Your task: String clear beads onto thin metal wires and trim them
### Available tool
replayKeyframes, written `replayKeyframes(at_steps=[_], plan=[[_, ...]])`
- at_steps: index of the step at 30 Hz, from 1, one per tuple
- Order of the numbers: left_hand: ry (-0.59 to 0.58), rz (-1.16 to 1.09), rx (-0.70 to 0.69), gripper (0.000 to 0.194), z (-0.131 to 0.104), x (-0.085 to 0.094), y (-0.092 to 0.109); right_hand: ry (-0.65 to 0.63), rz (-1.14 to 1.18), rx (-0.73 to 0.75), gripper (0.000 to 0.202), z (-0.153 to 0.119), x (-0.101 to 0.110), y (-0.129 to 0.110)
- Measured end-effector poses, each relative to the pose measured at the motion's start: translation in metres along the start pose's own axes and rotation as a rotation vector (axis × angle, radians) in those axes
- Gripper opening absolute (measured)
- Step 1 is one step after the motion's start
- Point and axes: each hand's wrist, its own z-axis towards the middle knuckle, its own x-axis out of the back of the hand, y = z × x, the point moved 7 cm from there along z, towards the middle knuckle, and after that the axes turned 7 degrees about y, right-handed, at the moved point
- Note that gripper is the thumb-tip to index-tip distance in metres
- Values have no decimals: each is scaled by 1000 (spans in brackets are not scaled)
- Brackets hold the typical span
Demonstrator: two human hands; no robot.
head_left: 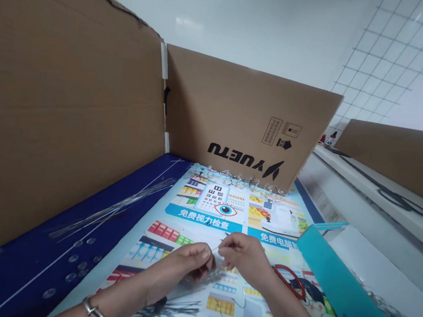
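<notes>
My left hand [195,261], with a silver bangle on its wrist, is closed around a small clear object that shows below its fingers. Close beside it, my right hand [239,254] pinches one end of a thin wire [215,250] that runs between the two hands. The clear object is too blurred to name. Beneath my left forearm, a bundle of dark wires [174,315] lies on the printed poster [220,306]. A red ring-shaped item [298,286] lies near my right wrist.
Cardboard panels [68,80] stand at the left and back. Clear discs [73,258] and long thin wires [118,206] lie on the blue surface. A row of small wire pieces [232,177] lines the back. At right, a teal box [348,303] holds tangled wire pieces.
</notes>
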Motion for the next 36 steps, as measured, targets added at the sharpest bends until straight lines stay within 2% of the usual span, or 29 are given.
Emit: replayKeyframes(at_steps=[3, 8, 13, 17, 22, 28, 31, 36], plan=[[56, -30, -34, 29, 5, 8, 3, 90, 220, -86, 17, 8, 7, 15], [146, -143, -70, 23, 8, 17, 8, 180, 401, -117, 28, 14, 13, 33], [95, -291, -23, 16, 8, 11, 2, 195, 524, -128, 28, 7, 2, 37], [80, -318, -23, 15, 8, 12, 1, 140, 476, -109, 27, 2, -6, 29], [59, -170, 27, 26, 7, 19, 2, 101, 271, -80, 24, 1, -8, 23], [142, -94, -72, 32, 8, 27, 11, 132, 232, -122, 26, 3, -5, 27], [75, -33, -37, 27, 6, 20, 9, 124, 231, -121, 25, 3, -6, 28], [-115, -144, 55, 21, -1, 4, 4, 90, 236, -69, 23, 2, -11, 22]])
